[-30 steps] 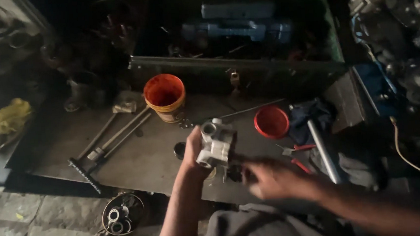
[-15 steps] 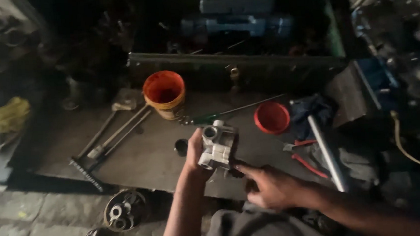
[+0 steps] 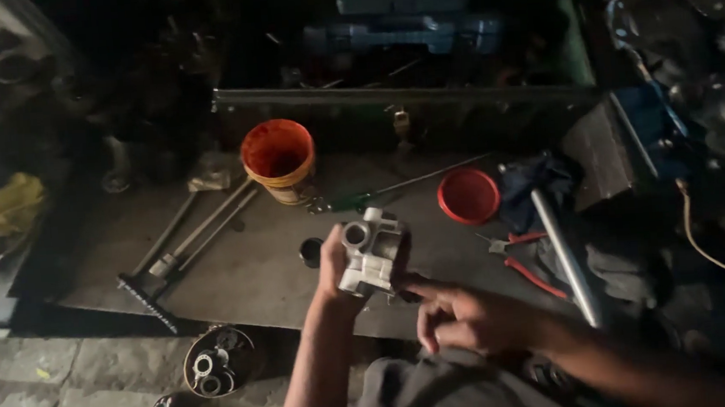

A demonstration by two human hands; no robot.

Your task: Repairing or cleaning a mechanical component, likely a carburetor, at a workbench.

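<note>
The left hand (image 3: 333, 269) grips a pale grey cast-metal housing with round ports (image 3: 372, 252), holding it up above the near edge of a flat grey work board (image 3: 240, 271). The right hand (image 3: 464, 315) sits just right of the housing, its forefinger stretched out so the tip touches the part's lower right side, while the other fingers curl loosely and hold nothing. Beyond the housing, towards the far left, stands an orange plastic bucket (image 3: 278, 158), and to the far right lies a round red lid (image 3: 468, 196). A long silver metal tube (image 3: 566, 253) lies at the right, beside red-handled pliers (image 3: 524, 260). Long-handled metal tools (image 3: 186, 241) lie on the left of the board. A small round tin of metal rings (image 3: 215, 368) sits on the stone floor, near left.
</note>
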